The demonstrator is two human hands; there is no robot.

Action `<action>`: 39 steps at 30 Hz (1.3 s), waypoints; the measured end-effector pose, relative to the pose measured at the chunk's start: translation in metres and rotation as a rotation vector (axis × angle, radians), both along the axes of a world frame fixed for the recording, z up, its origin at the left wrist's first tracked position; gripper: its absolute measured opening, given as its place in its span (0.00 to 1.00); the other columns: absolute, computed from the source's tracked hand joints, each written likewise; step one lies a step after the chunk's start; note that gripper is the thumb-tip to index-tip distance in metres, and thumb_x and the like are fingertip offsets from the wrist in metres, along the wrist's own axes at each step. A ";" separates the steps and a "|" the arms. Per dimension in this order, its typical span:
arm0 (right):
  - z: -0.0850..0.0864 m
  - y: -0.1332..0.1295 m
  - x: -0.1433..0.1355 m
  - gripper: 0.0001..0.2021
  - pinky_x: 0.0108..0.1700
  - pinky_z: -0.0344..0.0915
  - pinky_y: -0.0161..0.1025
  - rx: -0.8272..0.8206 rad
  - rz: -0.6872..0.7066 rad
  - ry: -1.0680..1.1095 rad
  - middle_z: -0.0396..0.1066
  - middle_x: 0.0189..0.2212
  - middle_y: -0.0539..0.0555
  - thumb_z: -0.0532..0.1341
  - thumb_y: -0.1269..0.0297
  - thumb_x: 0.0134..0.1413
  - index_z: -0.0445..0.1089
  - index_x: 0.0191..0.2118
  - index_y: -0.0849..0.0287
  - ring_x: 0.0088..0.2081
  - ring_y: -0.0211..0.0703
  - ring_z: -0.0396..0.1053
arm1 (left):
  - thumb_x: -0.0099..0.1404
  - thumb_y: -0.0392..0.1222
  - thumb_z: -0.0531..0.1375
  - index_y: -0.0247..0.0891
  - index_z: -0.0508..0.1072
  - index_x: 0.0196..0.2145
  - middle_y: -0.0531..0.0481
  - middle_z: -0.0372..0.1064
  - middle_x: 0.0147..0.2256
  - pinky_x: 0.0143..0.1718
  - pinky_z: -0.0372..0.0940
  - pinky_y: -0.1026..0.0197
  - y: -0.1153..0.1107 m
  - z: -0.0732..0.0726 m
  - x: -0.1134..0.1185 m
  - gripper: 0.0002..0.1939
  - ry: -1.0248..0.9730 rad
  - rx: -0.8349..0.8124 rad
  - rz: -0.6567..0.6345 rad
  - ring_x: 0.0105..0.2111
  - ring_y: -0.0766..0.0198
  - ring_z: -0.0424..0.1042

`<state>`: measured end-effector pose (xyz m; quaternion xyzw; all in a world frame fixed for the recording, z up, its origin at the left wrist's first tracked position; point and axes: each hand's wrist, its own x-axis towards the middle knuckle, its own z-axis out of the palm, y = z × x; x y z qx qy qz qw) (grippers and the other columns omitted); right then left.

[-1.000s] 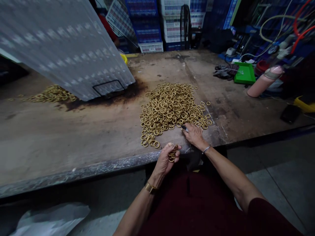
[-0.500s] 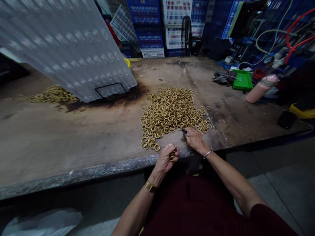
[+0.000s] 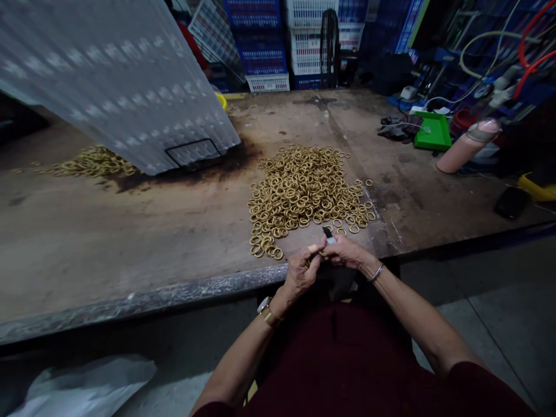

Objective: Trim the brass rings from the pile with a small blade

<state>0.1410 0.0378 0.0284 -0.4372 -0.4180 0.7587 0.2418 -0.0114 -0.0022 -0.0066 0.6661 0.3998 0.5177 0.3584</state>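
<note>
Some rings (image 3: 308, 263) hidden by left fingers (image 3: 315, 262).

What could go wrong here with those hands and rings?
The dark-tipped tool in the right hand is close to the left hand; if sharp, it might nick that hand.

Some loose rings lie near the table edge, so a bump could send them to the floor.

The pile of rings (image 3: 306, 188) is blocking any low reach straight ahead. Tabletop (image 3: 195, 231) is lying open along its left, with a tall grey ridged object (image 3: 143, 87) walling off the far side. Rightward, a lane is running free before the pink bottle (image 3: 464, 149) and green tray (image 3: 434, 139).
</note>
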 end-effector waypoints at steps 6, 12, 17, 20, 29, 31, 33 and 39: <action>-0.005 -0.004 0.000 0.12 0.14 0.41 0.26 0.042 0.009 -0.014 0.66 0.18 0.44 0.62 0.60 0.38 0.61 0.29 0.59 0.12 0.24 0.47 | 0.54 0.37 0.63 0.39 0.77 0.32 0.50 0.71 0.26 0.33 0.62 0.65 -0.006 0.007 -0.002 0.06 -0.076 -0.242 0.150 0.25 0.66 0.66; -0.010 -0.012 -0.002 0.15 0.16 0.44 0.28 0.258 -0.098 -0.184 0.64 0.17 0.43 0.60 0.52 0.44 0.61 0.29 0.59 0.13 0.26 0.49 | 0.48 0.38 0.66 0.40 0.76 0.23 0.52 0.66 0.22 0.30 0.58 0.66 -0.008 0.010 0.001 0.02 -0.237 -0.437 0.216 0.25 0.65 0.60; -0.011 -0.010 -0.008 0.11 0.22 0.49 0.29 0.480 -0.119 -0.361 0.60 0.16 0.44 0.58 0.57 0.45 0.61 0.23 0.59 0.19 0.29 0.52 | 0.51 0.44 0.64 0.38 0.74 0.25 0.53 0.64 0.22 0.25 0.56 0.68 -0.010 0.017 0.004 0.07 -0.240 -0.517 0.145 0.22 0.69 0.59; -0.013 -0.008 -0.009 0.10 0.24 0.49 0.30 0.574 -0.132 -0.444 0.56 0.16 0.43 0.57 0.59 0.44 0.62 0.22 0.59 0.21 0.30 0.52 | 0.53 0.49 0.62 0.36 0.71 0.30 0.55 0.63 0.21 0.18 0.52 0.69 -0.012 0.018 0.003 0.13 -0.317 -0.727 0.015 0.18 0.72 0.58; -0.018 -0.010 -0.007 0.09 0.25 0.54 0.30 0.517 -0.158 -0.387 0.62 0.19 0.45 0.55 0.59 0.47 0.64 0.27 0.60 0.21 0.32 0.56 | 0.51 0.52 0.64 0.36 0.66 0.29 0.57 0.63 0.21 0.15 0.52 0.72 -0.016 0.021 0.005 0.17 -0.560 -0.854 -0.061 0.17 0.75 0.59; -0.019 -0.012 -0.005 0.09 0.27 0.55 0.30 0.567 -0.186 -0.474 0.63 0.19 0.46 0.54 0.60 0.49 0.65 0.27 0.59 0.22 0.33 0.57 | 0.51 0.52 0.65 0.36 0.66 0.29 0.57 0.63 0.21 0.15 0.52 0.72 -0.016 0.021 0.006 0.17 -0.569 -0.845 -0.044 0.17 0.75 0.59; -0.019 -0.015 -0.003 0.08 0.28 0.55 0.31 0.677 -0.149 -0.622 0.63 0.20 0.47 0.53 0.62 0.50 0.66 0.28 0.59 0.23 0.34 0.58 | 0.50 0.52 0.65 0.36 0.66 0.29 0.57 0.63 0.21 0.15 0.52 0.72 -0.016 0.021 0.006 0.18 -0.571 -0.835 -0.020 0.17 0.75 0.59; -0.016 -0.029 0.000 0.08 0.31 0.53 0.32 0.961 0.191 -0.889 0.71 0.26 0.51 0.52 0.69 0.52 0.69 0.33 0.57 0.28 0.38 0.65 | 0.51 0.53 0.64 0.36 0.66 0.29 0.57 0.63 0.21 0.16 0.53 0.72 -0.013 0.016 0.006 0.18 -0.534 -0.798 0.018 0.17 0.75 0.59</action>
